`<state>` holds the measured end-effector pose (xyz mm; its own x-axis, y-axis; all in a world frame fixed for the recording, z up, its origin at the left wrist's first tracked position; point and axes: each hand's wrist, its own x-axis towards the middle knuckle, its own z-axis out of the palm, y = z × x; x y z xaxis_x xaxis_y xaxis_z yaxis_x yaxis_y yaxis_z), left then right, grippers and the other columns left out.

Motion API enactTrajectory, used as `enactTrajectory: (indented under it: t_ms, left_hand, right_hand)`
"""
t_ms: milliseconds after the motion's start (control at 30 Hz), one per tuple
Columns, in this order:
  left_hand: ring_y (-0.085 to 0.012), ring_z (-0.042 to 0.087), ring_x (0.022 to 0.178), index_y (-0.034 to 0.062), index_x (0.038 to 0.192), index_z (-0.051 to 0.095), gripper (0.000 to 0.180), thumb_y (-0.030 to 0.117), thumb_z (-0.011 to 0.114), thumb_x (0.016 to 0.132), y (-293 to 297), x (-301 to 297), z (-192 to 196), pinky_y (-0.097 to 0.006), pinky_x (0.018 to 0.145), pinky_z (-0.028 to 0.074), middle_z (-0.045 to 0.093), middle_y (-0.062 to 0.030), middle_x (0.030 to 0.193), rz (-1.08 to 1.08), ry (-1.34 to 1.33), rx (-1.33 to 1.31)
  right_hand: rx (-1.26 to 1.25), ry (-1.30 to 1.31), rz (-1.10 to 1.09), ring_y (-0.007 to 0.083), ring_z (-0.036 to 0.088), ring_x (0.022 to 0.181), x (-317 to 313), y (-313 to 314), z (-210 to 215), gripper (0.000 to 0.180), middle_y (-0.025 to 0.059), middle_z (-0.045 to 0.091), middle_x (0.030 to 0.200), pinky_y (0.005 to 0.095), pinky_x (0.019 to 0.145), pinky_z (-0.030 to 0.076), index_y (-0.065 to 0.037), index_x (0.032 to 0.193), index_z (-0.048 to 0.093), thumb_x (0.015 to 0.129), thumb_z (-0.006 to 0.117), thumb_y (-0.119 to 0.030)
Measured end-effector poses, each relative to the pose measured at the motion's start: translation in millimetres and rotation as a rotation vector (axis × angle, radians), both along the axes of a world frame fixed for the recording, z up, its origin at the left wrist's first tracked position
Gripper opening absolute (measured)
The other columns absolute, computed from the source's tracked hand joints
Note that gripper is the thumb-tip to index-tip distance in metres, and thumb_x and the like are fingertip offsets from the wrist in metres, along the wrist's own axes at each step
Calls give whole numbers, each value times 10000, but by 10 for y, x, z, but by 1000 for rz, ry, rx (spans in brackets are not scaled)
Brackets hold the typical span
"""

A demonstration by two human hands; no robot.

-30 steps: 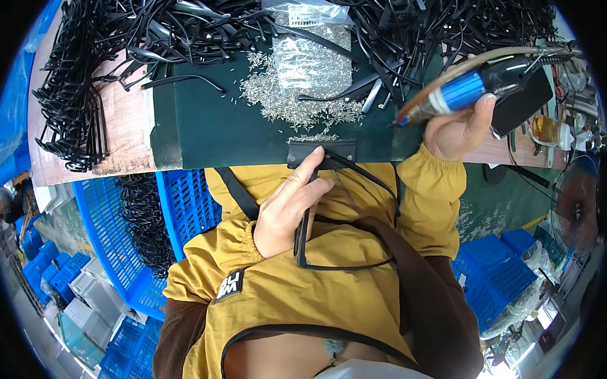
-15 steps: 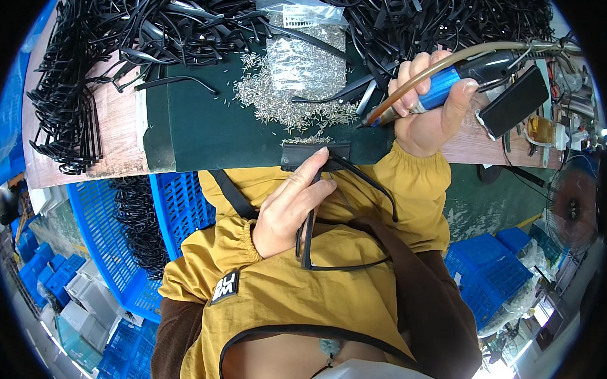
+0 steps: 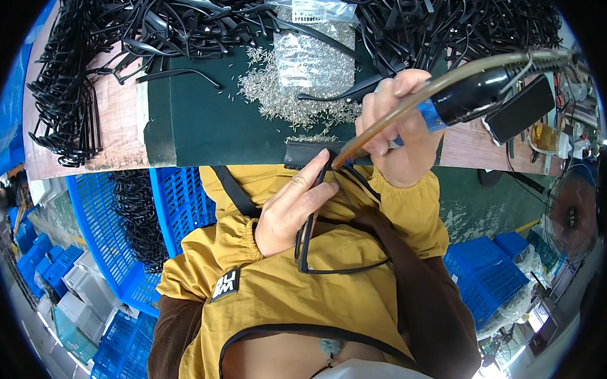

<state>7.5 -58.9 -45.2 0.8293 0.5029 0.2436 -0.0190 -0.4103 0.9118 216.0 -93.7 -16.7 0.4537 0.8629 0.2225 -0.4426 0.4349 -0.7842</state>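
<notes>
My left hand [image 3: 289, 212] pinches a black glasses frame [image 3: 303, 253] at the near edge of the table, its index fingertip by a small dark block [image 3: 306, 152]. One temple of the glasses hangs down over my yellow apron. Wrapped round a blue and black powered screwdriver [image 3: 468, 100], my right hand [image 3: 404, 136] holds it slanting down, with its tip end at the frame beside my left index finger. A tan hose [image 3: 447, 82] crosses in front of the tool, so the exact contact is hidden. Small silver screws [image 3: 270, 98] lie scattered just beyond the block.
A clear bag of screws [image 3: 313, 63] rests on the green mat [image 3: 205, 126]. Heaps of black temples [image 3: 182, 25] line the back. At right are a phone [image 3: 520, 110] and a fan [image 3: 573, 211]. Blue crates [image 3: 108, 229] stand below the table at left.
My right hand has brought the screwdriver left and toward me, from above the mat to the frame. My left hand keeps its hold on the glasses.
</notes>
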Motion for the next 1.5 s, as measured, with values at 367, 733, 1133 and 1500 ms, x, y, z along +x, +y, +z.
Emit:
enactTrajectory:
  t_ms: [367, 733, 1133, 1500]
  left_hand:
    - [-423, 644, 1163, -21, 1088, 662, 263, -56, 643, 829, -5, 13, -19, -385, 913, 573, 531, -337, 1379, 27, -13, -4]
    - [-448, 658, 1111, -27, 1060, 656, 254, -66, 611, 814, 51, 16, 7, -409, 879, 588, 541, -356, 1342, -15, 5, 53]
    - [-450, 653, 1123, -38, 1056, 657, 261, -87, 597, 807, 60, 14, 29, -407, 884, 588, 553, -350, 1332, -15, 6, 59]
    - [-442, 659, 1118, -35, 1031, 662, 229, -85, 603, 815, 71, 43, 25, -400, 876, 594, 569, -341, 1317, -1, -4, 74]
  right_hand:
    - [-101, 81, -68, 86, 408, 520, -57, -21, 39, 222, 4, 443, 702, 225, 423, 357, -82, 1064, 500, 955, 669, -177]
    - [-18, 206, -146, 131, 516, 481, -61, -10, 30, 268, 55, 567, 766, 267, 431, 400, -51, 1150, 529, 930, 683, -45]
    - [-95, 157, -419, 106, 488, 484, 72, 56, 44, 145, 5, 465, 638, 251, 422, 392, -51, 1069, 522, 965, 612, -98]
    - [-57, 189, -216, 110, 473, 494, 77, 2, 59, 145, 10, 455, 684, 259, 429, 391, -85, 989, 493, 964, 634, -107]
